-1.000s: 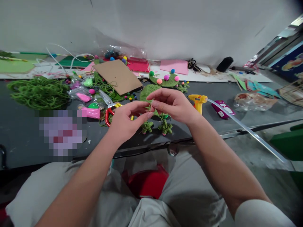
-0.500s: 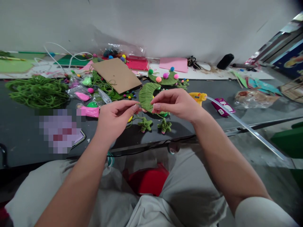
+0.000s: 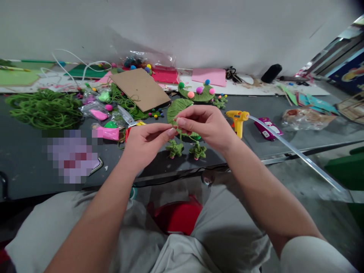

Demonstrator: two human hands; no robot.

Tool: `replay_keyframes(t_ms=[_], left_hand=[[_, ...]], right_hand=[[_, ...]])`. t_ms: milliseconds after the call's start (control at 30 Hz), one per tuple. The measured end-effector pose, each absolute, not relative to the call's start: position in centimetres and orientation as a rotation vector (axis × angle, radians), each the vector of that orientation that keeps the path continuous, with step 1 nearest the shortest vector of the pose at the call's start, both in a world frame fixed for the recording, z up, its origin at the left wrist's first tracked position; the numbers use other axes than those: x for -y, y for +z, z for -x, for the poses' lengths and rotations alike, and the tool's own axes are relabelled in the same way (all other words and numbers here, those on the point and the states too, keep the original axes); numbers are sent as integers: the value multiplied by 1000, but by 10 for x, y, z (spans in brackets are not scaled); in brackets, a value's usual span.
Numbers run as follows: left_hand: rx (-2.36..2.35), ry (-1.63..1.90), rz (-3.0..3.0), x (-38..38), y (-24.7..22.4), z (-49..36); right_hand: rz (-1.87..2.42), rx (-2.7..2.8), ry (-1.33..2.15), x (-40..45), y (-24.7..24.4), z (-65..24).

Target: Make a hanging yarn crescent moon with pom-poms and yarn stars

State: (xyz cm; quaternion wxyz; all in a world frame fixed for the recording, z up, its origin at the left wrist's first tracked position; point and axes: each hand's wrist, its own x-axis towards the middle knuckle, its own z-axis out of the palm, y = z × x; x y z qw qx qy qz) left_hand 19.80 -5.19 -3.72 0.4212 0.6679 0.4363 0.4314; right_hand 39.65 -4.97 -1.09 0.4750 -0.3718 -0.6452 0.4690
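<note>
Above the front of the table, my left hand point(image 3: 148, 148) and my right hand point(image 3: 207, 125) meet with thumb and forefinger pinched. A thin strand of green yarn point(image 3: 181, 135) runs at their fingertips; its held end is mostly hidden. Behind the fingers lies a crescent wrapped in green yarn point(image 3: 178, 108), partly covered by my right hand. Two small yarn-wrapped stars point(image 3: 174, 149) lie just below the hands, strands leading up from them. Farther back rests another green crescent point(image 3: 196, 95) with coloured pompoms.
A yellow glue gun point(image 3: 238, 119) with a long clear glue stick is right of my right hand. To the left are a heap of green yarn point(image 3: 45, 110), scissors point(image 3: 126, 115), bagged pompoms and a phone point(image 3: 95, 167). Brown cardboard point(image 3: 140, 89) lies behind.
My left hand has moved right and my right hand slightly left, so their fingertips now meet. More of the glue gun and the scissors shows.
</note>
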Motion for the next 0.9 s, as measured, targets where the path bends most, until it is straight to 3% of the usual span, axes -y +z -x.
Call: replay_keyframes(t_ms=[900], left_hand=[[-909,907,-1543,52,-40,-200]], right_hand=[[917,1421,1093,48,-12,-388]])
